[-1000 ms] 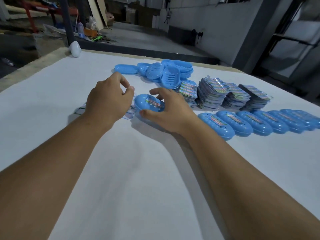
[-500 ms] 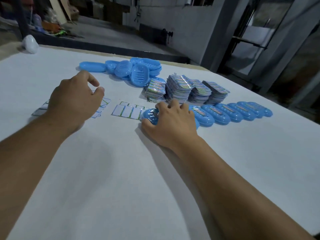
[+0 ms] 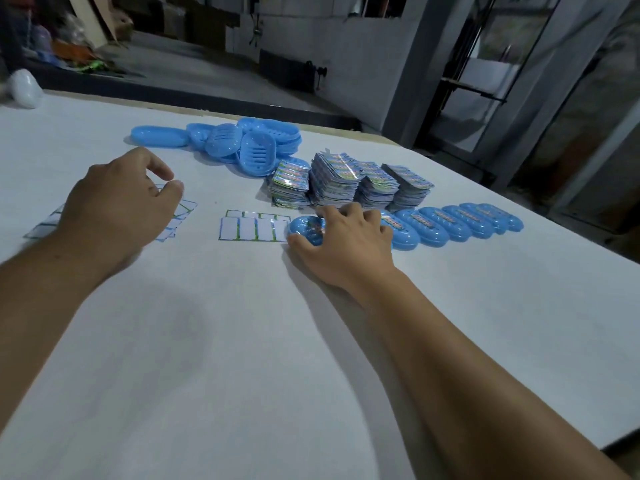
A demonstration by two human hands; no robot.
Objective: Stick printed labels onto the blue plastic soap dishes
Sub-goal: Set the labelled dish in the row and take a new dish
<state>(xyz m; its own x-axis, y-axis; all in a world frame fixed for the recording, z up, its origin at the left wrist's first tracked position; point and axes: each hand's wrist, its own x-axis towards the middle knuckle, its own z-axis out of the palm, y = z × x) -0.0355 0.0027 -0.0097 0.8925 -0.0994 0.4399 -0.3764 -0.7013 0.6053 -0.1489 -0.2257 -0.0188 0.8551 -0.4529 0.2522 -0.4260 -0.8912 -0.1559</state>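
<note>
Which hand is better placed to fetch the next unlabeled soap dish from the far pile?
Left. The left hand holds nothing and sits nearer the unlabeled pile; the right hand is on the labeled dish.

Blue soap dish point(image 3: 304, 228) under right hand point(image 3: 346, 247): smooth glossy plastic, w/ a shiny printed label. Row of labelled dishes point(image 3: 450, 225) to that hand's right: same glossy blue plastic. Label stacks point(image 3: 349, 181) beyond its fingers: glossy printed paper. Backing sheet point(image 3: 254, 230) betw. the hands: matt white paper. Table cover point(image 3: 242, 341) under both forearms: matt white, looks like cloth or paper, can't tell.
</note>
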